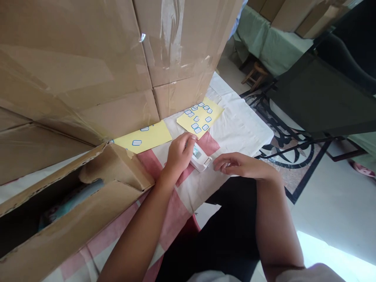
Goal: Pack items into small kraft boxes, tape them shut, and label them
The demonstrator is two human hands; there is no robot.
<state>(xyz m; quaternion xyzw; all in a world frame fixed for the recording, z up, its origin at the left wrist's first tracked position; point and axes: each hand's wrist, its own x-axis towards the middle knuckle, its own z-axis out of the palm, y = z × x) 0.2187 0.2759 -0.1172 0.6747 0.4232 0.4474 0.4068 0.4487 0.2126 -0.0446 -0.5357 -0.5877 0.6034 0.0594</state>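
My left hand [179, 153] is curled over a small white device [200, 157] lying on the checked cloth [235, 129], holding it from the left. My right hand [238, 164] hovers just right of the device, fingers bent and pinched together near its end; what they hold, if anything, is too small to make out. Two yellow sheets lie beyond. The nearer-right sheet [213, 112] carries several small blue-edged white stickers [196, 126]. The left sheet [154, 137] has two or three stickers and slips under the boxes.
Large taped cardboard boxes [102, 62] tower at the left and back. An open cardboard box [88, 207] lies at the lower left with something inside. A dark folding chair [317, 98] stands on the right over tiled floor. More boxes on green cloth [276, 47] sit far behind.
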